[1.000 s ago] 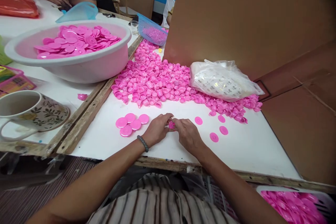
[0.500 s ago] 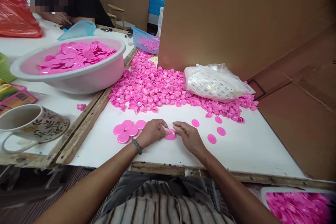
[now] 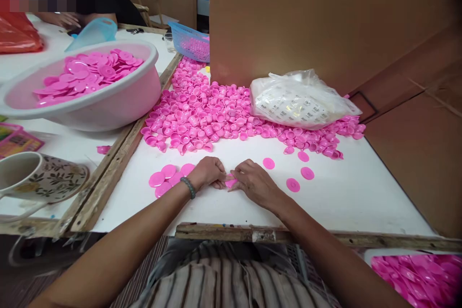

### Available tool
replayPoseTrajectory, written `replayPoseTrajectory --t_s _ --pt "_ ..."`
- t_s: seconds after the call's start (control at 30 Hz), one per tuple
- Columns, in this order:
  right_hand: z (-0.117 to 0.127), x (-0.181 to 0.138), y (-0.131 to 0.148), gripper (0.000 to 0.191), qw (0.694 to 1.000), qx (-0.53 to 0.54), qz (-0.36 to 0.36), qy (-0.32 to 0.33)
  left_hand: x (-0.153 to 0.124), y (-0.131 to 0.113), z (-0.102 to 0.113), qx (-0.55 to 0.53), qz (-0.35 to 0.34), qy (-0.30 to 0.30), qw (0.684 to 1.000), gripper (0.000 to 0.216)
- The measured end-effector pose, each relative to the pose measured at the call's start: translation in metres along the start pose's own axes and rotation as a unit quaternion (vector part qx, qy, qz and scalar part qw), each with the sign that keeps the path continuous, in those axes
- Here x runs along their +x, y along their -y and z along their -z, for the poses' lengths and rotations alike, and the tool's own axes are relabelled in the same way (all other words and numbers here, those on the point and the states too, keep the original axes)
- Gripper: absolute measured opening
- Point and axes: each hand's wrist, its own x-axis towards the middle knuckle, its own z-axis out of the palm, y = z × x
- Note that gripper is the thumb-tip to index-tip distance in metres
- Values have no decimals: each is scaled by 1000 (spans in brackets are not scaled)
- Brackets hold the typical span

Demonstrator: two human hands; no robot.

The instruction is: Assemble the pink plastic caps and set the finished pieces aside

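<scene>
Between my two hands is a pink toy saucer [image 3: 231, 182], mostly covered by fingers, low over the white tabletop. My left hand [image 3: 210, 172] is closed at its left edge. My right hand [image 3: 252, 180] is closed at its right edge, fingertips bent over it. Left of my left hand lies a cluster of several pink saucers [image 3: 156, 179], partly behind my wrist. Off to the right of my right hand, several more saucers [image 3: 293, 185] lie apart from one another. Beyond both hands spreads a heap of small pink toy teacups [image 3: 202, 115].
A white basin [image 3: 108, 115] of pink saucers stands left, past a wooden strip [image 3: 108, 178]. Nearby is a floral mug [image 3: 61, 178]. A plastic bag [image 3: 299, 101] rests on the teacups before a cardboard wall [image 3: 306, 24]. Another person's hand [image 3: 68, 20] is far left.
My fingers have closed further over the saucer, hiding more of it. My right hand has shifted slightly left and inward. The camera view has tilted and shifted a little.
</scene>
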Motion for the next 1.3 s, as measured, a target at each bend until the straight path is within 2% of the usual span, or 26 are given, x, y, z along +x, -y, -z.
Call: replayPoseTrajectory --t_s 0.13,0.27,0.33,0.43,0.53,0.63,0.7,0.83,0.93,1.0,1.07,1.13,1.2,1.23,1.3 --pt "-10 -8 3 28 996 51 -32 -62 -5 7 -3 -5 -40 -23 999 30" --pt "-11 -15 8 18 991 43 -81 -94 -11 16 -9 -57 -78 -22 995 30" --pt "-7 -15 7 19 991 65 -89 -82 -12 19 -10 -78 -70 -6 995 32" --pt "3 -11 2 22 985 157 -71 -19 -10 19 -9 -74 -50 8 996 34" --pt "12 -2 -7 21 963 253 -77 58 -5 16 -6 -53 -20 21 998 35" --pt "15 7 -14 21 937 315 -110 100 0 13 -5 -44 -4 33 998 37" --pt "14 10 -15 20 932 324 -125 103 2 12 -6 -36 -1 35 999 37" --pt "9 6 -8 18 944 292 -134 70 0 12 -6 -3 -3 33 999 35" --pt "5 -6 -4 21 967 225 -120 20 -5 15 -5 89 -85 6 992 34" --pt "4 -18 -6 27 978 160 -130 -41 -12 16 -6 189 -178 -66 963 33" --pt "4 -29 -14 30 974 84 -174 -120 -20 16 -11 286 -288 -133 904 34" --pt "4 -38 -23 28 959 5 -229 -164 -28 15 -18 364 -388 -145 834 37" --pt "4 -40 -31 23 951 -54 -262 -154 -32 15 -23 422 -446 -119 780 31" --pt "3 -39 -32 20 954 -64 -261 -134 -33 16 -24 443 -454 -112 765 25" --pt "2 -31 -30 17 967 -45 -230 -95 -34 22 -20 468 -444 -118 755 16"
